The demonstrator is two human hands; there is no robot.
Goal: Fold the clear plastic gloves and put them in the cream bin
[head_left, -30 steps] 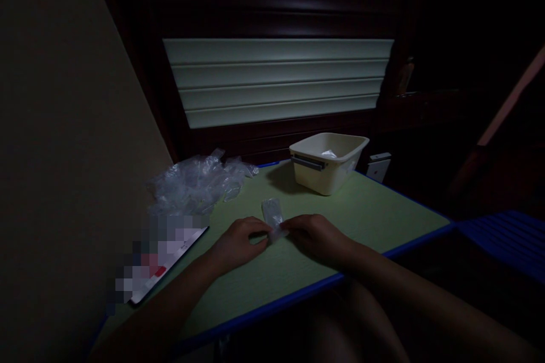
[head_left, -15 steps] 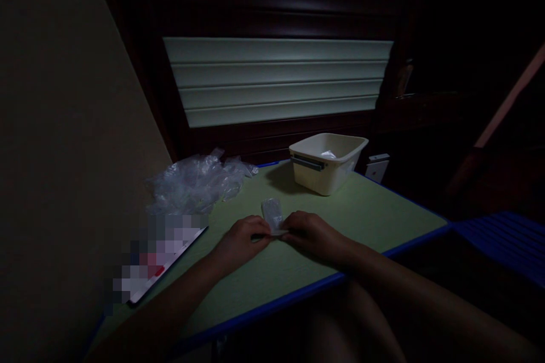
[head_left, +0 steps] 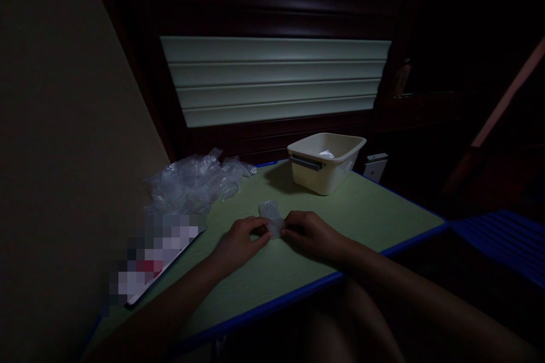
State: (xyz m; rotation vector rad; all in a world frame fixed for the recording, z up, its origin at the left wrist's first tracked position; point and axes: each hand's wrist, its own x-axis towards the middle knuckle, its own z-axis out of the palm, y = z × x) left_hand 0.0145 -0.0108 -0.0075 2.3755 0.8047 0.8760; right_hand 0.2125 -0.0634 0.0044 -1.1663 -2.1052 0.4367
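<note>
A small clear plastic bag [head_left: 269,210] lies on the green tabletop [head_left: 251,278] between my hands, its far end pointing toward the back of the table. My left hand [head_left: 244,238] pinches its near left edge between thumb and fingers. At the near right edge, my right hand [head_left: 307,231] grips the bag too, fingers curled over. The near part between the fingertips looks flat and see-through. Whether anything is inside the bag cannot be made out in the dim light.
A heap of clear plastic bags [head_left: 191,181] lies at the back left. Closer on the left is a blurred-out flat item [head_left: 166,255]. A cream bin [head_left: 315,178] with a grey handle stands at the back right, something shiny inside. A blue slatted seat [head_left: 502,241] is at right.
The bag's near end, folded up thin between my fingers before, now lies flatter and shows more of its face. Both hands stay nearly in place.
</note>
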